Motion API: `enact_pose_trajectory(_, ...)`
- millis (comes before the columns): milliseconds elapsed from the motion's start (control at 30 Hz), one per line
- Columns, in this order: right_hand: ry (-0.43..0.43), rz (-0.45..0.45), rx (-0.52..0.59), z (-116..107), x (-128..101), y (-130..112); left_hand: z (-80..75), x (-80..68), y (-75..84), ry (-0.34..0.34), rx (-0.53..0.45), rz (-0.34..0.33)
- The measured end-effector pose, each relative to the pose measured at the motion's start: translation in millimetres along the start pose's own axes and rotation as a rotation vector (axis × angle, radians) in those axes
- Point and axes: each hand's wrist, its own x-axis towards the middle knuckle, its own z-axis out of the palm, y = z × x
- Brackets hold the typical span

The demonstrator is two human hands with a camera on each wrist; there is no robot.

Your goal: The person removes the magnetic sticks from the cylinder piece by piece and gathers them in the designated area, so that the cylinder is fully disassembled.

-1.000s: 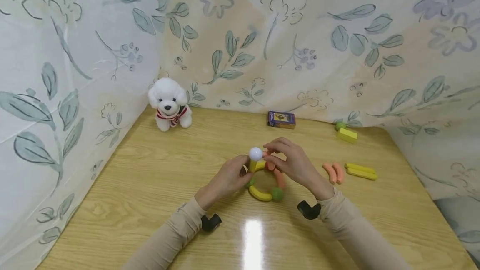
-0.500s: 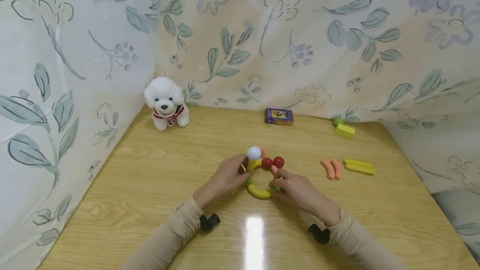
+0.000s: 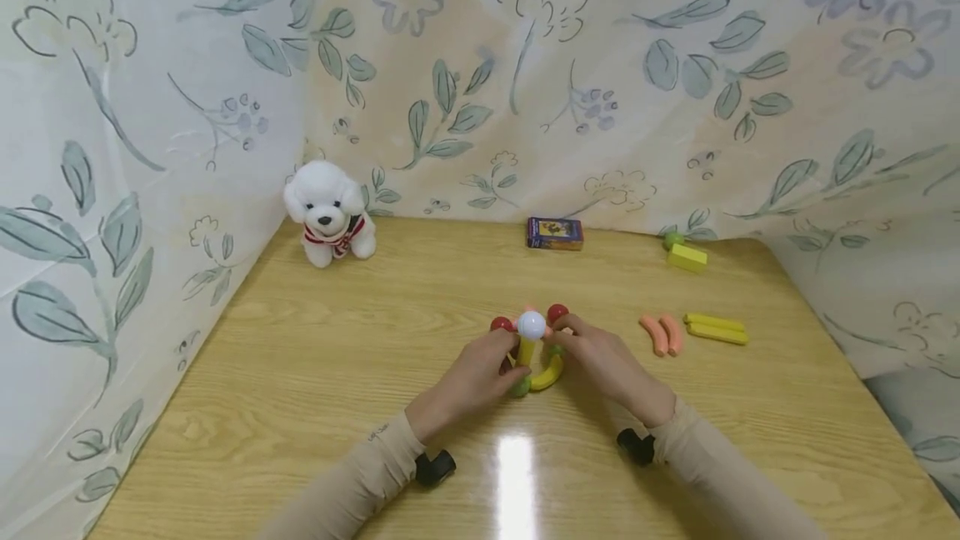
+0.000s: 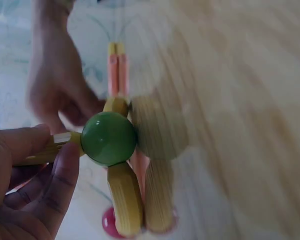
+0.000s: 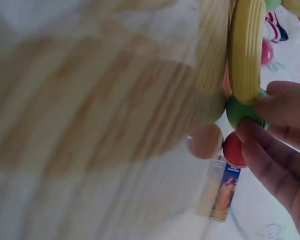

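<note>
While left grip [image 3: 477, 372] pinches stick [image 3: 527, 352], ball [image 4: 109, 138] beneath

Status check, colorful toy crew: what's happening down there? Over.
Left hand pinches yellow stick, white ball atop. Right hand pinches green ball. Loose pink pieces lie aside, seemingly not in the way.

Passage between plush dog [image 3: 330, 211] and red ball [image 3: 501, 324]
</note>
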Motion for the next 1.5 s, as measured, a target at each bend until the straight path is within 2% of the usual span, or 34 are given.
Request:
enact_pose_trajectory(100, 0.034, 0.131, 0.143, -3, -1, -4, 6.3, 1.5, 9.2, 0.008, 0.073, 0.008)
enact_pose_trajectory(167, 0.062, 0.264, 0.325, -9, -3, -11, 9.2, 2.5, 14.8, 0.033, 0.129, 0.025)
enact_pose_trajectory(267, 0.108, 0.418, 0.569, -22, -7, -27, 13.0, 4.1, 20.8, 0.113, 0.212, 0.074)
enact_pose_trajectory(333, 0.105, 0.466, 0.652, -28, -6, -37, 14.9, 4.7, 23.5, 0.179, 0.252, 0.102)
enact_pose_trajectory(400, 0.112, 0.474, 0.66, -29, -5, -45, 17.3, 4.7, 24.6, 0.232, 0.287, 0.126)
enact_pose_trajectory(467, 0.13, 0.482, 0.653, -27, -4, -49, 19.3, 4.2, 25.1, 0.256, 0.314, 0.135)
enact_pose_trajectory(567, 0.17, 0.479, 0.638, -24, -3, -53, 17.3, 0.2, 24.3, 0.224, 0.329, 0.105)
enact_pose_trajectory(633, 0.185, 0.457, 0.632, -22, -3, -54, 10.7, -4.9, 23.3, 0.189, 0.309, 0.058)
enact_pose_trajectory(700, 0.196, 0.421, 0.632, -21, -4, -54, 1.3, -10.7, 19.9, 0.185, 0.29, 0.008)
enact_pose_trajectory(767, 0.207, 0.377, 0.624, -20, -5, -54, -9.7, -16.2, 14.8, 0.224, 0.254, -0.027)
enact_pose_trajectory(833, 0.216, 0.334, 0.615, -19, -6, -53, -20.6, -19.3, 8.5, 0.274, 0.206, -0.032)
enact_pose_trajectory(867, 0.221, 0.313, 0.608, -19, -7, -53, -25.5, -19.8, 5.3, 0.292, 0.173, -0.024)
enact_pose_trajectory(933, 0.232, 0.269, 0.593, -18, -9, -51, -34.6, -18.7, 0.5, 0.282, 0.096, 0.0)
enact_pose_trajectory(1067, 0.246, 0.168, 0.554, -17, -9, -47, -43.8, -10.3, -4.5, 0.152, -0.022, 0.06)
enact_pose_trajectory(1167, 0.249, 0.118, 0.544, -15, -8, -47, -43.6, -5.0, -3.5, 0.108, -0.042, 0.102)
enact_pose_trajectory(1267, 0.258, 0.156, 0.558, -14, -8, -53, -42.0, -3.6, -1.6, 0.119, -0.046, 0.115)
enact_pose_trajectory(1333, 0.293, 0.188, 0.554, -13, -9, -56, -41.6, -3.7, -1.2, 0.126, -0.042, 0.112)
enact_pose_trajectory(1400, 0.347, 0.18, 0.51, -12, -9, -59, -41.7, -3.1, -1.1, 0.13, -0.039, 0.113)
enact_pose_trajectory(1500, 0.424, 0.095, 0.394, -10, -9, -58, -41.9, -1.4, -1.8, 0.137, -0.028, 0.125)
